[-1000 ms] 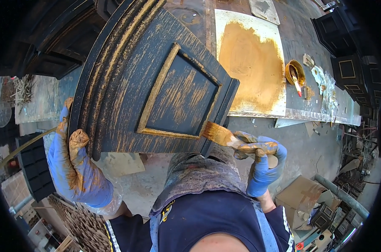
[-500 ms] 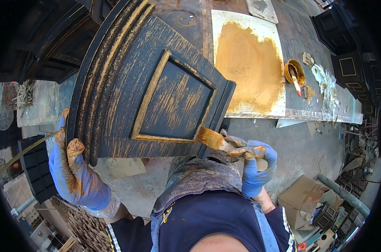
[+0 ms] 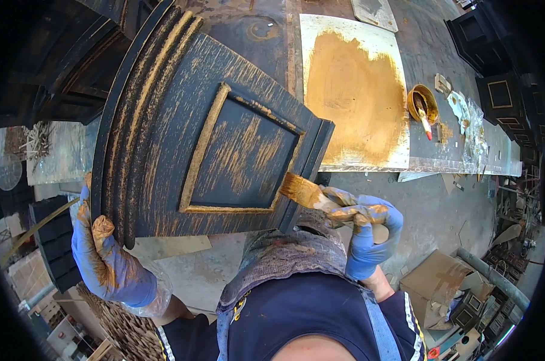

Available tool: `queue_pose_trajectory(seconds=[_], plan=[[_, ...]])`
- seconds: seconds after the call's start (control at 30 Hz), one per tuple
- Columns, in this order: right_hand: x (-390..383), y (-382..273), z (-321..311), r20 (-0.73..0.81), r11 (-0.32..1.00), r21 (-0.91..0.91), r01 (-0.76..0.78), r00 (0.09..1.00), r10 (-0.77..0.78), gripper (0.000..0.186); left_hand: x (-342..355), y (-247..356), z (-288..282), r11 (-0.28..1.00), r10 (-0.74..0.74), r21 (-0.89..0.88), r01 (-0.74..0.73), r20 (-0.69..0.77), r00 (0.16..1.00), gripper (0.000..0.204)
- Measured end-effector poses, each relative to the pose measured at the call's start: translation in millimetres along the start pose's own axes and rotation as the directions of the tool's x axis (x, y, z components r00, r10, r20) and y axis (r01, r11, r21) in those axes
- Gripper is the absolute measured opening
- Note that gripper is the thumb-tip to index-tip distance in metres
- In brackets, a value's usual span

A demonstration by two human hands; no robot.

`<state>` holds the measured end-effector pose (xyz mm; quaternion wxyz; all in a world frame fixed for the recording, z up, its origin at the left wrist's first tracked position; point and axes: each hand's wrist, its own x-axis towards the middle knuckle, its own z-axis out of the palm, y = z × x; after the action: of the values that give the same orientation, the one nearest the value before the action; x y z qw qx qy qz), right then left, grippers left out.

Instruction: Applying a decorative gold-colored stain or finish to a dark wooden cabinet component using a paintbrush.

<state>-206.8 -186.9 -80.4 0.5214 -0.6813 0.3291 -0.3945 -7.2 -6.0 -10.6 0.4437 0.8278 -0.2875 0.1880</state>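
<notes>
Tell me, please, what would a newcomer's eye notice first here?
Probably the large dark wooden piece, streaked with gold, filling the left and centre. Next, the brush in the blue-gloved right hand, its bristles near the lower right corner of the raised frame. Then the white board, upper right of centre, largely covered in ochre.

**Panelled piece (image 3: pixel 158 156) before, worktop (image 3: pixel 418 54) behind**

The left grip (image 3: pixel 113 265) was at the piece's left edge. Near its right end, the right grip (image 3: pixel 369 222) was around a paintbrush (image 3: pixel 302 191), its bristle end at the right side of the piece's frame (image 3: pixel 203 147). Behind and rightward, a board (image 3: pixel 354 99) lay on the worktop; right of that stood a bowl (image 3: pixel 412 103) with another brush (image 3: pixel 424 120) in it, then plastic sheeting (image 3: pixel 476 144).
</notes>
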Motion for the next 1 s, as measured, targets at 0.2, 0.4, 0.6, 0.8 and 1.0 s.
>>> queue_pose_trajectory(seconds=[0.2, 0.4, 0.6, 0.8, 1.0], plan=[[1, 5, -3, -0.035, 1.0, 0.002, -0.019, 0.999, 0.019, 0.022, -5, 0, 0, 0.997, 0.068, 0.043, -0.066, -0.034, 0.997, 0.033], [11, 11, 0, -0.01, 0.991, -0.12, 0.062, 0.998, -0.063, 0.024, -4, 5, 2, 1.0, 0.024, 0.018, -0.023, -0.015, 1.0, 0.031], [18, 11, -3, -0.068, 0.998, -0.022, 0.06, 0.996, -0.062, 0.024, -6, 10, 3, 0.99, 0.082, 0.118, -0.076, -0.052, 0.995, 0.029], [25, 13, -1, -0.032, 0.995, -0.072, 0.064, 0.997, -0.066, 0.021, -11, 2, -3, 0.996, 0.035, 0.086, -0.031, -0.051, 0.998, 0.03], [34, 17, -1, -0.005, 0.993, -0.07, 0.096, 0.995, -0.097, 0.022, -8, 8, 3, 0.988, 0.036, 0.154, -0.022, -0.084, 0.996, 0.031]])
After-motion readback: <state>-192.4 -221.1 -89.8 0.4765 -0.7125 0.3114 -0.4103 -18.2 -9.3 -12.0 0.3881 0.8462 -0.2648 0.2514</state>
